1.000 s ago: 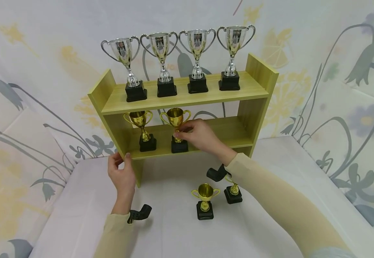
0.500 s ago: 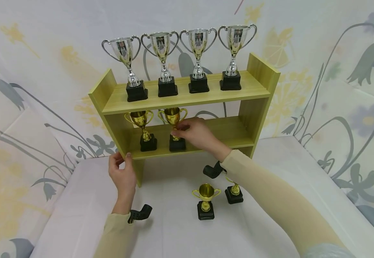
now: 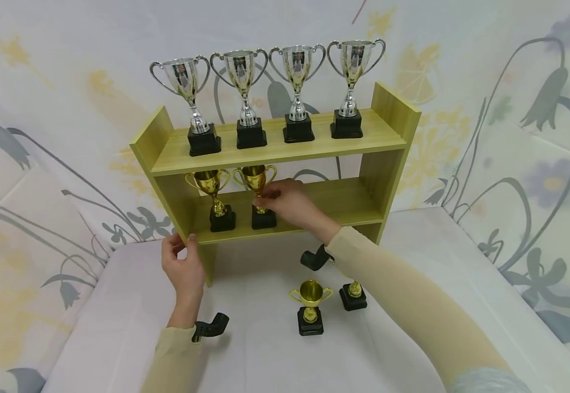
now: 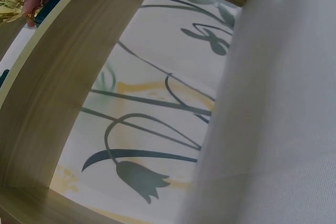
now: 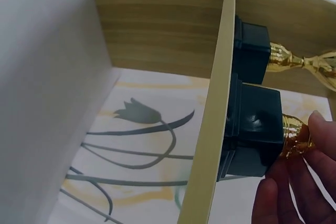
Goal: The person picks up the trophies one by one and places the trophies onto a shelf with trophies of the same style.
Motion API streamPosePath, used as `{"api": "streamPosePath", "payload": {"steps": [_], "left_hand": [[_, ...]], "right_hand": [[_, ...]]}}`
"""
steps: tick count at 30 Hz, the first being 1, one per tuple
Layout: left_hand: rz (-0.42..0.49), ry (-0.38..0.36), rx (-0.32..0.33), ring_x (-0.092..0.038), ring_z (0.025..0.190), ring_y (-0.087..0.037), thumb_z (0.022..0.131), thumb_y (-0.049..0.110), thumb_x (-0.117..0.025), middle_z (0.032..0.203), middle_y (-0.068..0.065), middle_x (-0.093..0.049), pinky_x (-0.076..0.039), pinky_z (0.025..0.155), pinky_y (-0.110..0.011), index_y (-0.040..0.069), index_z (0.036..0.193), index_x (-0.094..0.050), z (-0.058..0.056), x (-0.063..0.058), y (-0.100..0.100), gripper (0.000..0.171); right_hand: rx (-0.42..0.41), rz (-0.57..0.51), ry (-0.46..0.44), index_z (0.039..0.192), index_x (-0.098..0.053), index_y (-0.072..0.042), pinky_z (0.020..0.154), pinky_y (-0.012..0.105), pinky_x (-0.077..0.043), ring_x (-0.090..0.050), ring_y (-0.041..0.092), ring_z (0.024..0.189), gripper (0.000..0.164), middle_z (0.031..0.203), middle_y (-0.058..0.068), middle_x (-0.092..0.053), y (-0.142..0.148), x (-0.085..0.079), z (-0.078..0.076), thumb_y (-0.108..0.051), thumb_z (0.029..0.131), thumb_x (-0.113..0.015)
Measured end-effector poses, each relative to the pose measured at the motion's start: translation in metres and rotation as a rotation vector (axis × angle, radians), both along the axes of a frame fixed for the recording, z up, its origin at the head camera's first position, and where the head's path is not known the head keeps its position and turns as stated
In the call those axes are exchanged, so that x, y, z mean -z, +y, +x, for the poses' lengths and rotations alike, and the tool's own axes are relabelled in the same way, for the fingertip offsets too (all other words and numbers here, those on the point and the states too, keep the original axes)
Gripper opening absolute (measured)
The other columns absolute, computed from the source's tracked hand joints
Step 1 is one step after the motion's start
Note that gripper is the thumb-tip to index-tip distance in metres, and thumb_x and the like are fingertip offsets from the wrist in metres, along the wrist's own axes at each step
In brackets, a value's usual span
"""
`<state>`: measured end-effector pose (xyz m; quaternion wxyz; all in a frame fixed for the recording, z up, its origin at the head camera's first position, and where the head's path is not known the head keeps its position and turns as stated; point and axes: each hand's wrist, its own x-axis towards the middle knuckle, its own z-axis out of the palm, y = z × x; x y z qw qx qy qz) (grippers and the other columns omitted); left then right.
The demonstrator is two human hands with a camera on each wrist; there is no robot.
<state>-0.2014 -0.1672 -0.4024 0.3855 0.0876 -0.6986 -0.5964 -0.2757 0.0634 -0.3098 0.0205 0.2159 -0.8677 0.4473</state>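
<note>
So, I've the right hand (image 3: 289, 203) pinching the gold cup (image 3: 253, 179) by its stem (image 5: 292, 129) on the lower shelf (image 3: 343, 202), left hand (image 3: 185, 268) gripping the rack (image 3: 168, 202) at its side, and I'd slide with base (image 3: 264, 220) flat, clear of the other gold cup (image 3: 219, 210), before loosening

- Four silver trophies (image 3: 242, 71) on black bases — upright in a row, higher than both hands (image 3: 292, 203)
- White surface (image 3: 260, 355), spread below the hands
- Pale backdrop (image 3: 466, 54) — behind the hands and to either side, printed with drooping grey flowers (image 3: 547, 98) and yellow blossoms (image 3: 441, 136)
</note>
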Motion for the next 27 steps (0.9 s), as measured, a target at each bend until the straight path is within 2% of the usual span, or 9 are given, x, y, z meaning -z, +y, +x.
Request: {"api": "streamPosePath", "payload": {"steps": [3,4,13,19,27], "left_hand": [[-0.005,-0.002,0.001,-0.049,0.098,-0.01,0.098,0.015,-0.06,0.099,0.003,-0.055,-0.037,0.084,-0.029,-0.005,0.112,-0.058,-0.009,0.014,-0.008,0.025],[-0.006,-0.002,0.003,-0.049,0.098,-0.01,0.098,0.016,-0.06,0.099,0.004,-0.055,-0.037,0.084,-0.029,-0.004,0.112,-0.058,-0.009,0.014,-0.009,0.025],[-0.01,0.018,0.007,-0.05,0.097,-0.012,0.098,0.017,-0.061,0.097,0.002,-0.056,-0.037,0.085,-0.029,-0.005,0.109,-0.058,-0.01,0.015,-0.008,0.026],[-0.006,0.006,0.0,-0.05,0.098,-0.012,0.098,0.018,-0.061,0.098,0.007,-0.055,-0.038,0.085,-0.029,-0.004,0.11,-0.057,-0.009,0.014,-0.008,0.026],[-0.011,-0.003,0.01,-0.049,0.099,-0.012,0.099,0.019,-0.06,0.1,-0.001,-0.056,-0.037,0.084,-0.03,-0.005,0.11,-0.057,-0.008,0.015,-0.008,0.027]], "right_hand": [[0.0,0.003,0.001,0.102,-0.076,-0.014,0.075,0.033,-0.05,-0.064,0.013,0.087,0.02,0.095,-0.004,-0.07,-0.002,-0.001,0.0,-0.031,0.093,-0.071],[0.001,0.003,0.001,0.102,-0.076,-0.014,0.076,0.033,-0.05,-0.063,0.013,0.087,0.02,0.095,-0.004,-0.07,-0.002,-0.001,0.0,-0.031,0.093,-0.071],[0.028,-0.032,-0.053,0.107,-0.076,-0.015,0.079,0.034,-0.05,-0.063,0.013,0.093,0.022,0.1,-0.004,-0.07,-0.005,0.0,-0.001,-0.031,0.093,-0.071],[0.044,-0.047,-0.076,0.109,-0.076,-0.014,0.078,0.033,-0.05,-0.064,0.014,0.094,0.024,0.101,-0.004,-0.07,-0.007,0.0,0.0,-0.032,0.092,-0.072],[0.042,-0.062,-0.079,0.11,-0.075,-0.013,0.079,0.033,-0.051,-0.064,0.014,0.096,0.024,0.103,-0.003,-0.071,-0.007,0.0,0.001,-0.03,0.092,-0.072]]}}
